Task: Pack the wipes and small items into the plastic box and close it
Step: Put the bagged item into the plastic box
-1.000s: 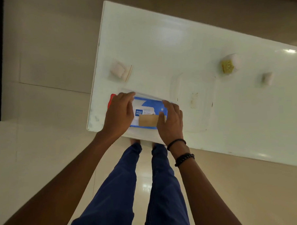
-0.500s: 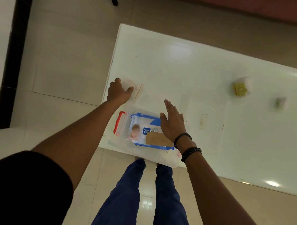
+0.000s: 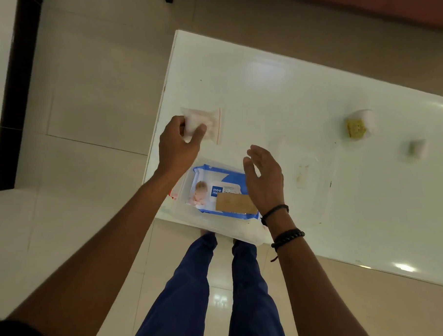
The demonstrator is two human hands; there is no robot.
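Note:
A clear plastic box (image 3: 246,231) with a red latch stands at the near left corner of the white table (image 3: 275,89). Inside it lies a blue pack of wipes (image 3: 216,191) with a brown card (image 3: 236,204) on top. My left hand (image 3: 178,144) is lifted above the table beyond the box and pinches a small clear zip bag (image 3: 208,122) with white contents and a red seal strip. My right hand (image 3: 264,178) hovers over the right side of the box, fingers apart, holding nothing.
The clear box lid (image 3: 304,179) lies flat on the table right of the box. Farther right sit a small white pouch with a yellow item (image 3: 359,127) and another small white packet (image 3: 415,148). The table's left and near edges drop to tiled floor.
Both hands left the wipes pack in the box. My left hand reached to the zip bag beyond the box and has lifted it off the table. My right hand rose from the pack.

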